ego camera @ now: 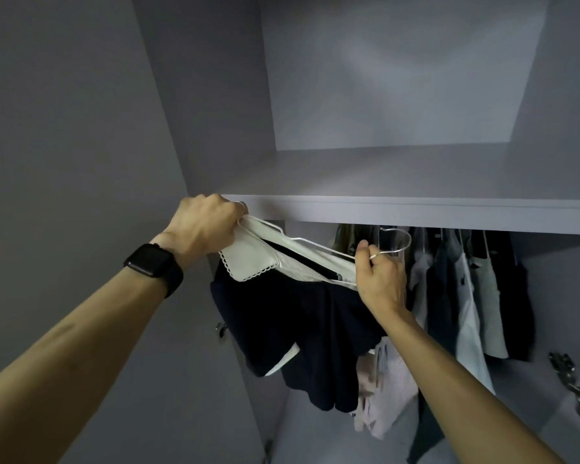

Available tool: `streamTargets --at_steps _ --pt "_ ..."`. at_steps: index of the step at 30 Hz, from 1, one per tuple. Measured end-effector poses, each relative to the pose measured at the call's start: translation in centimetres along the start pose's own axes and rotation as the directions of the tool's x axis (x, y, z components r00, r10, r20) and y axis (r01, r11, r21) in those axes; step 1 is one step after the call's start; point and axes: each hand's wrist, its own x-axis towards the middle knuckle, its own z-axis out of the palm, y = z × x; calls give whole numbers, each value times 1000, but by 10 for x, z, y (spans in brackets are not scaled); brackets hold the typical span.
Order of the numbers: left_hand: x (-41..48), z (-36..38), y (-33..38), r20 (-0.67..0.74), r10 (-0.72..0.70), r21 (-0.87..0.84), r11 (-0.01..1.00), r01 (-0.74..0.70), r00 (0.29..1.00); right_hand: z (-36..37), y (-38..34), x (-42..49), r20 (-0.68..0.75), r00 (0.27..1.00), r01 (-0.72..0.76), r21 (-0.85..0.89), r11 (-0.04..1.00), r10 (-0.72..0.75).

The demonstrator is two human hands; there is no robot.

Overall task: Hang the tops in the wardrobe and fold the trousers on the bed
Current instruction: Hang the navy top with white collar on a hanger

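A dark navy top (282, 316) with a white scalloped collar (252, 262) hangs on a white wire hanger (315, 244) in front of the open wardrobe. My left hand (205, 226), with a black watch on its wrist, grips the hanger's left end together with the collar, just under the shelf edge. My right hand (379, 276) pinches the hanger's neck below its hook (399, 241). The hook is up by the rail under the shelf; I cannot tell whether it sits on the rail.
A grey shelf (416, 209) runs across the wardrobe above the rail. Several hung garments (466, 289) in dark, grey and white fill the rail to the right. Pale clothes (385, 390) hang lower behind the navy top. Door hinges (573, 383) show at the right.
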Motion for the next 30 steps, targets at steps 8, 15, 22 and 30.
streamTargets --at_steps 8,15,22,30 --pt "34 3 8 149 -241 -418 864 282 959 -20 -16 11 70 986 160 -189 969 -149" --pt "40 21 31 584 -433 -810 -247 533 686 -27 -11 15 211 977 94 -258 962 -39" --pt "37 19 52 708 -321 -701 -431 569 629 -39 2 4 226 974 11 -173 985 29" --pt "38 -2 36 583 -75 -812 -10 584 809 -43 3 3 194 981 12 -53 999 -2"
